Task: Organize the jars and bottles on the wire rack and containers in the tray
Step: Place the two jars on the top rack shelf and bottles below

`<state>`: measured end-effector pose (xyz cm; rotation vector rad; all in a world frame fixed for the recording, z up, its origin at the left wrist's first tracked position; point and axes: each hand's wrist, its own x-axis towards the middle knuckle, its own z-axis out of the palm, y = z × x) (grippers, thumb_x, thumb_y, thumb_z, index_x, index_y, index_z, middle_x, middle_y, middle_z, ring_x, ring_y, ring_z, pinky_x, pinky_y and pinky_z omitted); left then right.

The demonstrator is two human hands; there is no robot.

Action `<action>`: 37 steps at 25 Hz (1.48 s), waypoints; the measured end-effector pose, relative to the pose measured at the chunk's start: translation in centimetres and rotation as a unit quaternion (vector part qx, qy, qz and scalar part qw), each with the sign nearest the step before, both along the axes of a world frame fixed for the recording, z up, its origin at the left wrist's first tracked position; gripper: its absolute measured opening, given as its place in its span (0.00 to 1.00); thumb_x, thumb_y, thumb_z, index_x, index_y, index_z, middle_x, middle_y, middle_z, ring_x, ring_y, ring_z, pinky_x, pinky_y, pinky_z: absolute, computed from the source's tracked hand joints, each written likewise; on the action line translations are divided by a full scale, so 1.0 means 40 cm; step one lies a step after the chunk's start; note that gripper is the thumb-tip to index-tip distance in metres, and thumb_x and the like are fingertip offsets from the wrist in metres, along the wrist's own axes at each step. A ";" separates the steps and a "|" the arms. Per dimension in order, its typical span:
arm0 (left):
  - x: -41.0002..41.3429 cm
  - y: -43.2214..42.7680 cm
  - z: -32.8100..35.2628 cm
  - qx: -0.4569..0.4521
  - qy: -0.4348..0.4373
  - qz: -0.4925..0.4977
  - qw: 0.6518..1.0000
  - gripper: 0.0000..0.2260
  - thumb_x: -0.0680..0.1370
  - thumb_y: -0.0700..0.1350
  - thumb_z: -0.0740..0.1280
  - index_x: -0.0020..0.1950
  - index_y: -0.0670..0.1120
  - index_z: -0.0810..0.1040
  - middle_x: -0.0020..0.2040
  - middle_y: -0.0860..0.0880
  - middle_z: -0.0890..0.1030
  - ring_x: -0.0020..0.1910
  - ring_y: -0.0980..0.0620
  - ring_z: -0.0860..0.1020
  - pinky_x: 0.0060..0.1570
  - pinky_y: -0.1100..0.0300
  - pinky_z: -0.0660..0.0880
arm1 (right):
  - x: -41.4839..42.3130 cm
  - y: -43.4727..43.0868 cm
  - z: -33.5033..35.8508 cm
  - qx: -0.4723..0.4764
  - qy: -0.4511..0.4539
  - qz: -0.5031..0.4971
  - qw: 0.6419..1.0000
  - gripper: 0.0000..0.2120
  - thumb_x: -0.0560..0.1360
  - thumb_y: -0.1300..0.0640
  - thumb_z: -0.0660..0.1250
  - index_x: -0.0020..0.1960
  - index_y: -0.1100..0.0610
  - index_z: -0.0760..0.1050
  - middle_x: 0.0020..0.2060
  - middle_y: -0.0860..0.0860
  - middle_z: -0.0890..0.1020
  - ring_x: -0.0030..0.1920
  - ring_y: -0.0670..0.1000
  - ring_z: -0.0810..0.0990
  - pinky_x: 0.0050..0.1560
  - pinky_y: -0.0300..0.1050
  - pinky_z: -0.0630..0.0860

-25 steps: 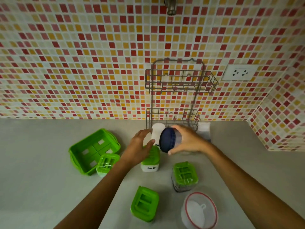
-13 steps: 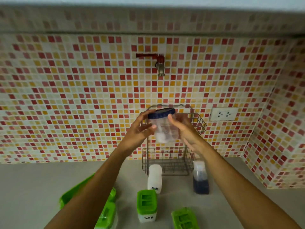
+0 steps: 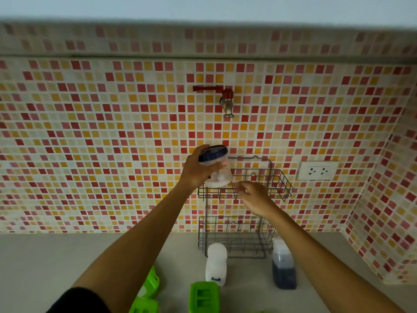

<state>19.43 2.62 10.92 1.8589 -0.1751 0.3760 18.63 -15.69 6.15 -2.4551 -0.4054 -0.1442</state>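
My left hand point(image 3: 198, 169) grips a clear jar with a dark blue lid point(image 3: 217, 169) at the left end of the upper basket of the two-tier wire rack point(image 3: 270, 188), which stands against the tiled wall. The jar's base sits at the basket's rim. Just to the right of the jar, in front of the upper basket, my right hand point(image 3: 253, 196) hovers with loosely curled fingers and nothing in it. A white salt bottle point(image 3: 215, 264) and a bottle with dark blue liquid point(image 3: 283, 265) stand on the counter before the rack's lower basket point(image 3: 234, 238).
Green-lidded containers point(image 3: 204, 297) and a green tray point(image 3: 150, 288) show at the bottom edge of the grey counter point(image 3: 56, 267). A red-handled tap point(image 3: 226, 100) sticks out of the wall above the rack. A wall socket point(image 3: 317, 171) sits right of it.
The jar rose from the counter to the rack's upper basket. My right hand let go of it and dropped lower right; my left hand now holds it alone. The view tilted upward.
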 end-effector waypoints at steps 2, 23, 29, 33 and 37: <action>0.016 -0.001 -0.021 0.113 0.013 0.009 0.993 0.30 0.70 0.50 0.74 0.69 0.47 0.68 0.65 0.45 0.74 0.62 0.46 0.73 0.60 0.58 0.74 | 0.006 -0.021 -0.027 -0.054 -0.051 0.016 0.997 0.14 0.80 0.55 0.55 0.58 0.55 0.78 0.49 0.51 0.84 0.51 0.53 0.80 0.60 0.51 0.70; -0.109 0.017 -0.007 0.465 -0.037 0.133 0.874 0.27 0.73 0.55 0.68 0.69 0.49 0.67 0.64 0.47 0.75 0.63 0.46 0.73 0.55 0.50 0.75 | -0.050 -0.022 -0.031 -0.037 -0.080 0.007 0.996 0.19 0.80 0.55 0.57 0.69 0.55 0.68 0.66 0.54 0.75 0.68 0.57 0.69 0.70 0.54 0.62; -0.366 -0.021 -0.158 0.361 -0.038 0.069 0.929 0.22 0.75 0.51 0.66 0.68 0.50 0.70 0.65 0.46 0.76 0.67 0.46 0.71 0.61 0.51 0.74 | -0.311 -0.077 -0.093 0.019 -0.032 0.065 0.997 0.21 0.79 0.53 0.58 0.72 0.53 0.63 0.72 0.50 0.65 0.73 0.49 0.60 0.72 0.42 0.55; -0.571 -0.080 -0.343 0.336 0.017 0.004 0.942 0.19 0.75 0.47 0.66 0.66 0.49 0.73 0.64 0.47 0.77 0.61 0.45 0.75 0.59 0.54 0.73 | -0.519 -0.144 -0.230 0.022 0.050 0.079 0.995 0.23 0.78 0.50 0.59 0.72 0.52 0.63 0.71 0.49 0.67 0.70 0.44 0.62 0.67 0.35 0.55; -0.711 -0.116 -0.506 0.415 0.075 0.011 0.907 0.20 0.75 0.50 0.64 0.66 0.48 0.73 0.65 0.47 0.76 0.64 0.47 0.74 0.65 0.55 0.67 | -0.652 -0.195 -0.347 -0.012 0.114 0.076 0.990 0.25 0.77 0.50 0.62 0.72 0.56 0.63 0.69 0.53 0.69 0.69 0.51 0.64 0.67 0.35 0.57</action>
